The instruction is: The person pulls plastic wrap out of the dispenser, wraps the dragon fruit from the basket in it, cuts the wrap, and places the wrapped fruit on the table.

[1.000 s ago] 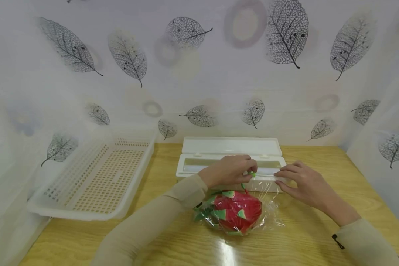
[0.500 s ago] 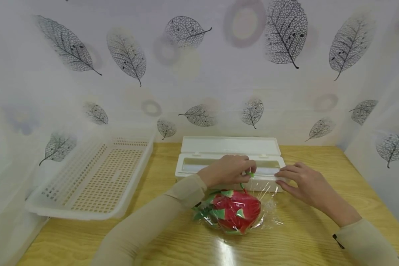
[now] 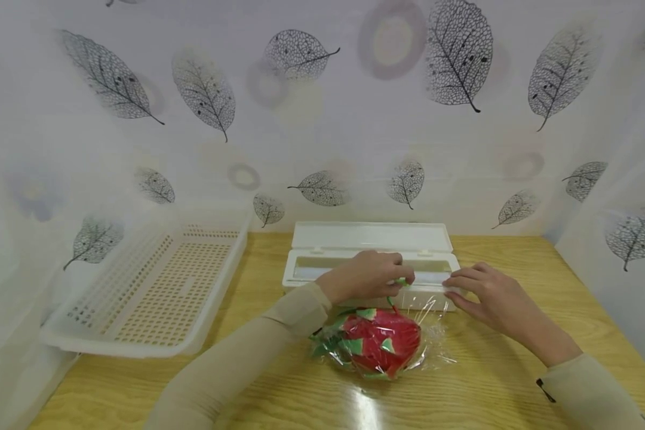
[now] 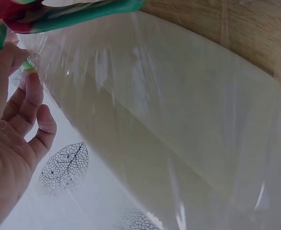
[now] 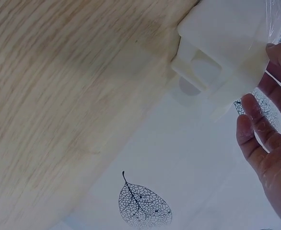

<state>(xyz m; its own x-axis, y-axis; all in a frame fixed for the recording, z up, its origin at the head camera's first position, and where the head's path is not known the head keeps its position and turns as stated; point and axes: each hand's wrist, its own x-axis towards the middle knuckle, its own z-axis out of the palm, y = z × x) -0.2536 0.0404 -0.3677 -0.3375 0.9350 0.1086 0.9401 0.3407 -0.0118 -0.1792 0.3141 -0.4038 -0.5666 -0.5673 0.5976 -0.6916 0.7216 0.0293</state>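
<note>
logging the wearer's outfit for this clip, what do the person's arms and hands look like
Both arms are covered in long, close-fitting beige sleeves that end at the wrists. The left hand and right hand are bare: no gloves, rings or watch show. The right sleeve carries a small black mark or tag near the cuff; the left sleeve looks plain. The fingers have short, unpainted nails.

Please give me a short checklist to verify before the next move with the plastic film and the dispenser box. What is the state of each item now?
1. Dispenser box lid open: ok.
2. Left hand pinches the small green piece at the box's front edge: ok.
3. Right hand rests on the box's right end, steadying it: ok.
4. Plastic film lies over the red and green fruit: ok.
5. Film already cut from the roll: cannot tell.
6. White basket away from both hands: ok.
</note>
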